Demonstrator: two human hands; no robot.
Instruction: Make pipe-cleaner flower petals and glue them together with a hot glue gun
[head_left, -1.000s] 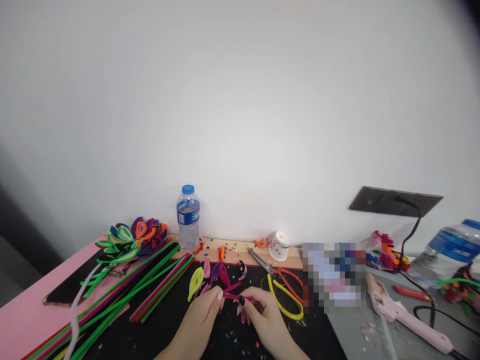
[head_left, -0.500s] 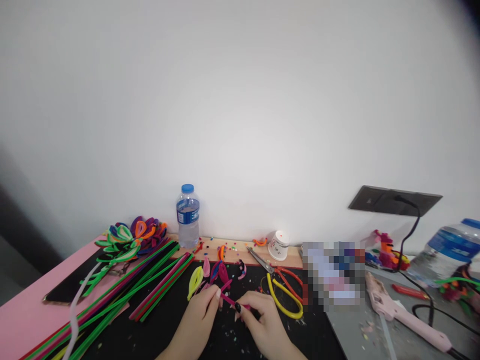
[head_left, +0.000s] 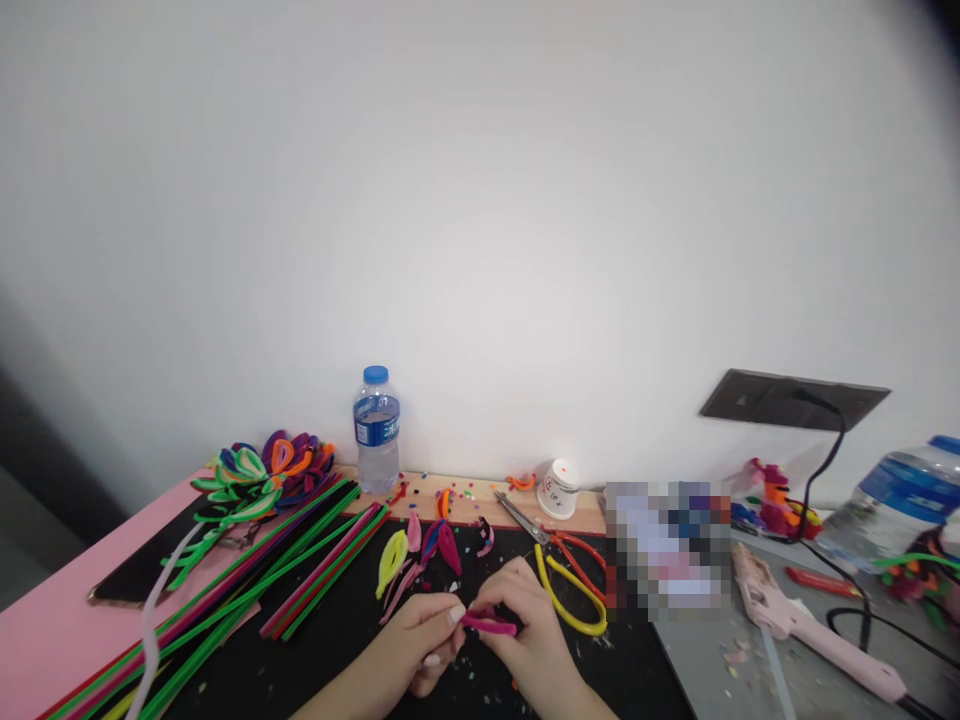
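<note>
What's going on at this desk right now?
A person is holding a short magenta fuzzy strip between the fingertips of the left hand and right hand, over a black mat. Just beyond the hands lie a yellow loop and other small fuzzy pieces. Scissors lie near the right hand, untouched. Long fuzzy stems lie to the left, and a water bottle stands by the wall.

1. Bottom centre, and it's a fuzzy, matt magenta stem (head_left: 490, 626)!
2. Left of centre, clear glossy plastic on the bottle (head_left: 377, 432).
3. Scissors (head_left: 527, 524), right of centre: grey metal blades, smooth plastic handles.
4. Lower right, pink plastic glue gun (head_left: 841, 654), smooth (rather smudged-looking near its head).
</note>
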